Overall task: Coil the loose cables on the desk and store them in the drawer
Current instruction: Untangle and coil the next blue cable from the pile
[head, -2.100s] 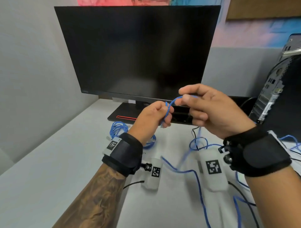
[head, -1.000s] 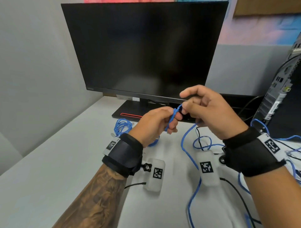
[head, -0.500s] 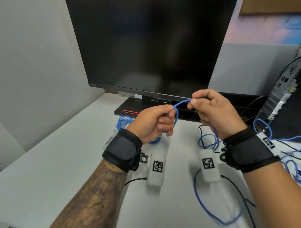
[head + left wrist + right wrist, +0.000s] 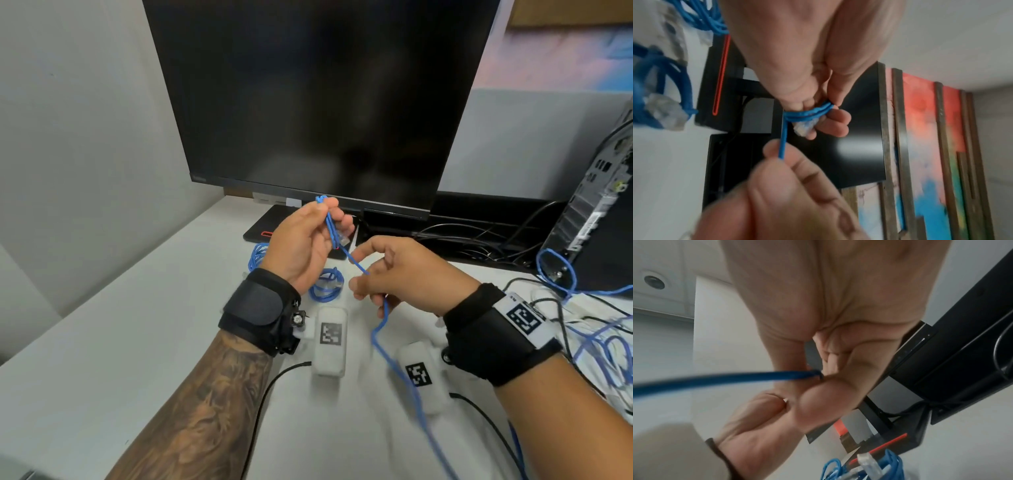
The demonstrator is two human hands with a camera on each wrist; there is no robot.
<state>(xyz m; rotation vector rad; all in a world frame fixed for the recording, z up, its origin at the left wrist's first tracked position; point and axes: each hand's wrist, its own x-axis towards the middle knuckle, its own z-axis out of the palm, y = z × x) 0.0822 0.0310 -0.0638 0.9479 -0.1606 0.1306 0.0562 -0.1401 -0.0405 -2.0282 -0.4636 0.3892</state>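
The thin blue Ethernet cable (image 4: 379,329) trails limp off the desk (image 4: 85,359) edge; right hand (image 4: 407,274) pinches its slack, left hand (image 4: 305,240) grips small folded loops beside the clear plug; light, springy, best held at the loops; the drawer is unseen

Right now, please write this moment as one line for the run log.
phase: coiling | left hand: holds folded blue cable | right hand: pinches its loose run | coiled cables: on desk | drawer: unseen
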